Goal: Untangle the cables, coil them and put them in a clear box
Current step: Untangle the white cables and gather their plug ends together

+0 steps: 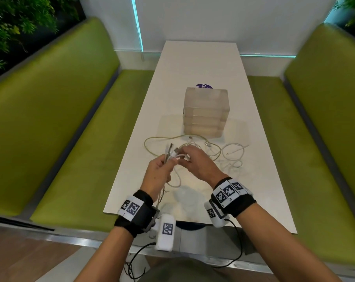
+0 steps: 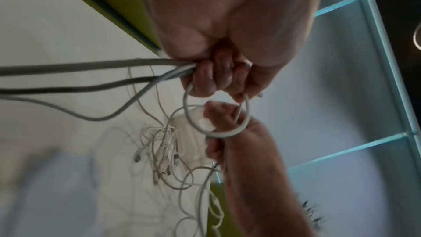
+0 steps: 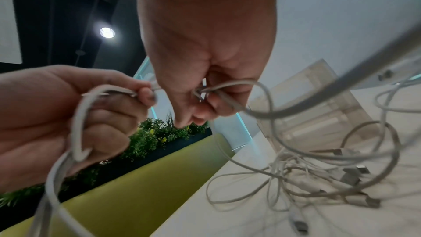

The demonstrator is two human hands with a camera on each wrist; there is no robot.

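Left hand (image 1: 159, 173) fingers (image 2: 205, 80) curl around several white cables (image 1: 172, 155); right hand (image 1: 199, 162) fingers (image 3: 205, 109) pinch a loop. Remaining cables lie tangled on the table (image 1: 203, 64), just before the clear box (image 1: 206, 112).

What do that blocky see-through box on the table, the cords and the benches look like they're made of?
Box: seemingly frosted clear plastic; hazy walls, stacked layers showing through.
Cables: white and greyish, probably rubbery plastic sheathing, since they bend into soft loops; the plug ends look like shiny metal.
Benches: green padded upholstery, smooth with a slight sheen, maybe vinyl or faux leather.
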